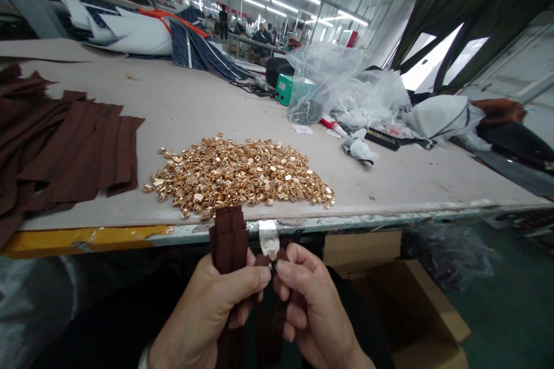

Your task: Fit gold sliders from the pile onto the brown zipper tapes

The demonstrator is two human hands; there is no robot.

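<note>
Strips point(229, 236), brown, in closed left grip point(216, 294); right grip point(318, 291) pinched on strip end point(282, 255) (gold pieces point(246, 176) beyond).

Tabletop point(190, 98) had a lane between brown zipper tapes point(86, 150) and gold slider heap point(246, 176); heap blocked dead ahead, plastic bags point(372, 98) back-right.

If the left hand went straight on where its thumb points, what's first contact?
Probably the right hand, at its fingertips, just across a narrow gap. Depth there is hard to judge.
</note>
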